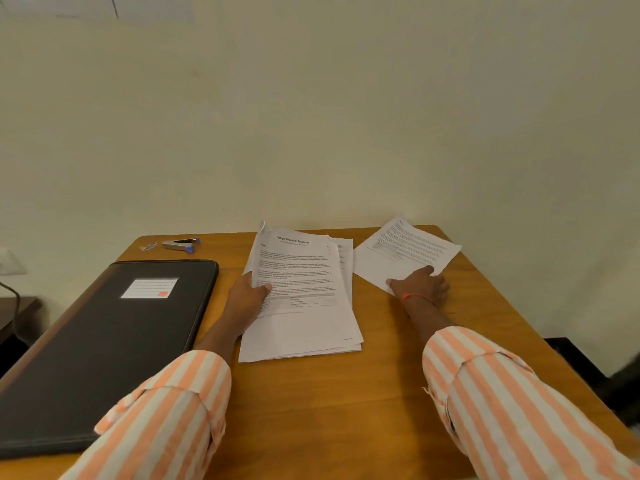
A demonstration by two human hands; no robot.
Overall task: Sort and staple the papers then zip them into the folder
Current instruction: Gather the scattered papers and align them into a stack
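Observation:
A stack of printed white papers lies in the middle of the wooden table. My left hand grips the stack's left edge, thumb on top of the front sheet. A separate small pile of printed sheets lies to the right, turned at an angle. My right hand holds its near corner, fingers on the paper. A black zip folder with a white label lies shut on the left of the table. A silver stapler with blue ends lies beyond the folder, near the wall.
A small packet, perhaps staples, sits left of the stapler. The table stands against a cream wall. A dark object is on the floor past the table's right edge. A low dark table is at the far left.

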